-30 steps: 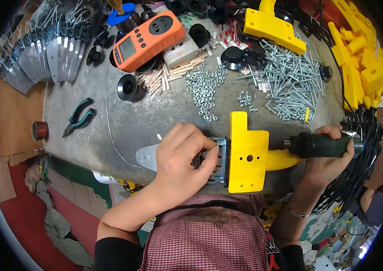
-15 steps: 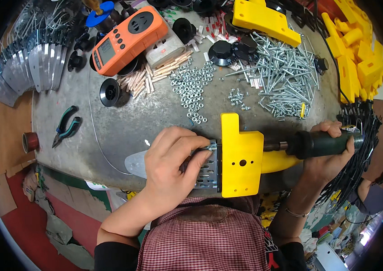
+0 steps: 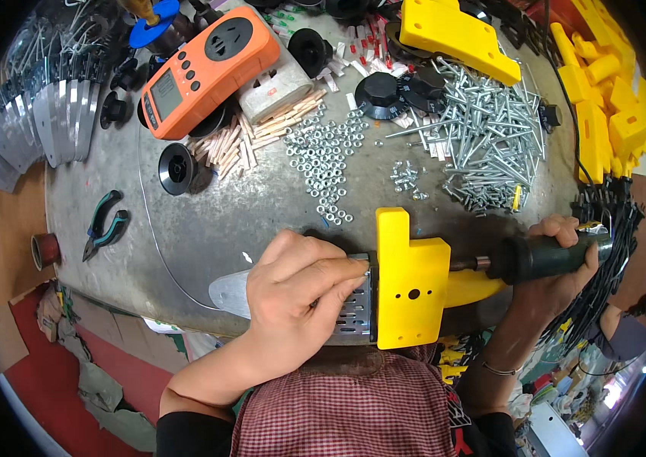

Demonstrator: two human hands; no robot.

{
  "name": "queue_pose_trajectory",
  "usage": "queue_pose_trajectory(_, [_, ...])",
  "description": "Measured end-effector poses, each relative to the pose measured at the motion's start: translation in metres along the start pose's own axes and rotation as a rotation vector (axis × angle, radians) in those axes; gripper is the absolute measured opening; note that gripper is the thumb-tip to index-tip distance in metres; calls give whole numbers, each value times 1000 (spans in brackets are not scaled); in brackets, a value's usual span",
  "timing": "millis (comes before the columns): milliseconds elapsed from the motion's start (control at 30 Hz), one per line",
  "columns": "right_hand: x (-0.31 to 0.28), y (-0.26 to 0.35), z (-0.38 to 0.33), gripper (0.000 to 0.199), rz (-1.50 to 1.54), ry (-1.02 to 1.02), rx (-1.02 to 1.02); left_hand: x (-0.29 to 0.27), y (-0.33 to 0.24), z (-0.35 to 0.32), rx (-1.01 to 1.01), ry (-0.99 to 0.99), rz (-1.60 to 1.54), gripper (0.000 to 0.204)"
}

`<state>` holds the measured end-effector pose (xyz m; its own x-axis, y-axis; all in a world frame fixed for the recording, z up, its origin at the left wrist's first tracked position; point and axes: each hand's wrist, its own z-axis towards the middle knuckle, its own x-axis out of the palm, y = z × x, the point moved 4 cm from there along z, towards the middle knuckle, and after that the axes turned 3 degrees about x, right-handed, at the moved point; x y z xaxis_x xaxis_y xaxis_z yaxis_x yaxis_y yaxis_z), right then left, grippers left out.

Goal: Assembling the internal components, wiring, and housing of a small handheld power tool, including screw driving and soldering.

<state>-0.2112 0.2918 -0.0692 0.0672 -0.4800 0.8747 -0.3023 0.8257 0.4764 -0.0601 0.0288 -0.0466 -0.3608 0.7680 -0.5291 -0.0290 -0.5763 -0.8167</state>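
Yellow tool body (image 3: 414, 324) is at the table's near edge, in front of the person, its flat side with several holes facing up. A yellow handle (image 3: 475, 289) runs right from it; on its left sits a slotted metal guard (image 3: 355, 308), with a silver blade (image 3: 230, 295) reaching out beyond the fingers. The left hand (image 3: 292, 293) grasps the guard close to the yellow body, thumb and forefinger nearly together; whether they pinch anything small is hidden. The right hand (image 3: 551, 288) is wrapped around a dark green power screwdriver (image 3: 540, 257), held level, its bit pointing left at the yellow body. Whether the tip is seated in a screw cannot be seen.

Farther back on the grey table (image 3: 216, 217), loose nuts (image 3: 323, 160) lie in a spread, with small screws (image 3: 405, 177) to their right and a heap of long screws (image 3: 490, 137) beyond. Pliers (image 3: 116, 226) with teal-and-black handles rest at the left. Behind are an orange meter (image 3: 208, 72), pale sticks (image 3: 269, 131) and a black knob (image 3: 176, 169). Many blades (image 3: 56, 114) stand bunched at far left; yellow parts (image 3: 631, 114) are piled at far right, above black cables (image 3: 624, 228).
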Motion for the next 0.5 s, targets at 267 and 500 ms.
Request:
queue_pose_trajectory(267, [10,1,-4,31,121,-20,-14,1,0,0,3,-1,-15,14])
queue_pose_trajectory(500, [13,24,-7,39,-129,-99,-189,-3,-1,-6,34,97,81,26])
